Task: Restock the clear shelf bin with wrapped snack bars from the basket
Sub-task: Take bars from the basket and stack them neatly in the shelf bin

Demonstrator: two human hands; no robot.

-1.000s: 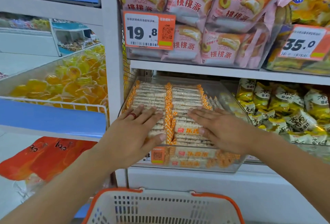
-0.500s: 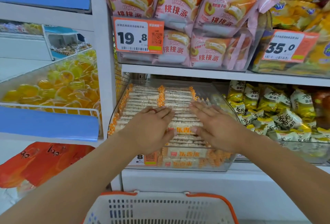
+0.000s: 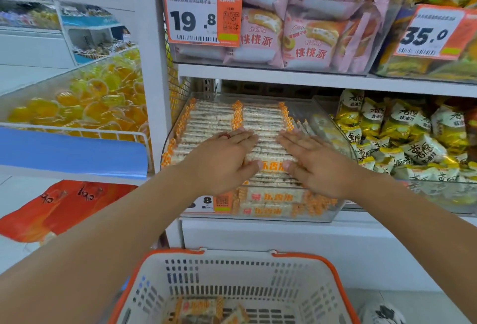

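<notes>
left hand (image 3: pixel 219 162) flat, fingers straight | right hand (image 3: pixel 318 162) same | on snack bars (image 3: pixel 260 122) | bin (image 3: pixel 333 127) right strip bare

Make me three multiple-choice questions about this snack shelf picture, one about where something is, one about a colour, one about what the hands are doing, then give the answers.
1. Where is the clear shelf bin of snack bars?
A. below the 19.8 price tag
B. above the pink bags
C. inside the basket

2. What colour is the basket's rim?
A. blue
B. orange
C. green

3. What are the left hand and right hand doing?
A. gripping the basket
B. lifting a pink bag
C. resting flat on the bars

Answers:
1. A, the bin sits one shelf under that tag.
2. B, the white basket is edged in orange.
3. C, straight fingers lie on the top layer of bars.
</notes>
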